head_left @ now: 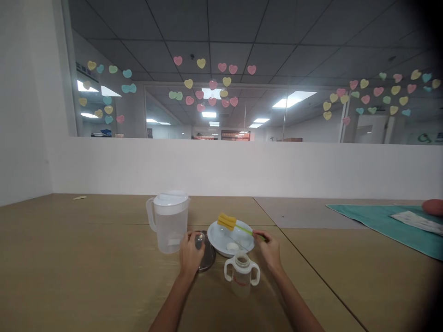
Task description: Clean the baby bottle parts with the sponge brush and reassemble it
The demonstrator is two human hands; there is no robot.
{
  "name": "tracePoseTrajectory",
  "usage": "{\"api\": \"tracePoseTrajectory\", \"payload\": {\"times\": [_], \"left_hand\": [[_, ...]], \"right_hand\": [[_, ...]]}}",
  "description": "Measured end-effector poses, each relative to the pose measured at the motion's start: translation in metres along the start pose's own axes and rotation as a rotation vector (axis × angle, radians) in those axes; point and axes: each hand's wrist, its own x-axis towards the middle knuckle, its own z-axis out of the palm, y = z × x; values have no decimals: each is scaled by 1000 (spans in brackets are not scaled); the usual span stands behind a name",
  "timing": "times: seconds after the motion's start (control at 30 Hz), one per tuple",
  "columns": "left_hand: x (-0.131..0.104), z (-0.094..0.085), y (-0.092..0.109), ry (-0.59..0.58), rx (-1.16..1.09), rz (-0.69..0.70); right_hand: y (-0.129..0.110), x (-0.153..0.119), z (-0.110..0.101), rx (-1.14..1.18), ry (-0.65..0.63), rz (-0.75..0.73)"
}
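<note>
Tan tabletop (86, 267) | lidded translucent pitcher (171, 226), handle at left | left hand (189, 254) grasping small clear item (200, 238) over metal tray (209, 259) | white bowl (212, 237), white round piece (232, 246) inside | yellow sponge brush (226, 222) above bowl | two-handled bottle (241, 279) before bowl, upright, open-mouthed, red script illegible | right hand (270, 250) gripping brush's green handle

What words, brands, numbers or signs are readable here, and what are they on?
Nothing reads clearly.
Bottle: red lettering, too blurred to read.
Upper-left sign: dark characters, too small and dim.
Far-right sign: green emblem; lettering cut off at the edge.
</note>
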Motion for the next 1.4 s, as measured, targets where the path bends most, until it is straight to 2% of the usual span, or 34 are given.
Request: {"api": "tracePoseTrajectory", "payload": {"times": [0.27, 0.4, 0.57, 0.63, 0.8, 0.9, 1.07, 1.13, 1.27, 1.4], "left_hand": [[-3, 2, 3, -166, 108, -9], [-3, 6, -4, -159, 149, 64], [-3, 10, -13, -33, 225, 173], [-3, 10, -14, -17, 219, 194], [-7, 12, -11, -130, 139, 348], [-10, 15, -10, -166, 135, 335], [-8, 13, -7, -49, 171, 164], [-7, 9, -3, -3, 162, 138], [-6, 5, 6, 35, 99, 211], [-8, 5, 10, 39, 59, 306]], "right_hand": [[0, 0, 0, -22, -8, -5], [-1, 0, 0, -29, -12, 8], [0, -1, -1, -53, 14, 11], [-1, -1, -2, -76, 20, 10], [-2, -1, -3, -110, 13, 10], [-3, -2, -3, -125, 15, 8], [-1, -2, -4, -153, 42, 20], [0, -2, -5, -154, 46, 29], [-3, -3, -2, -86, 6, 45], [-11, -6, 5, 29, -109, 30]]}}
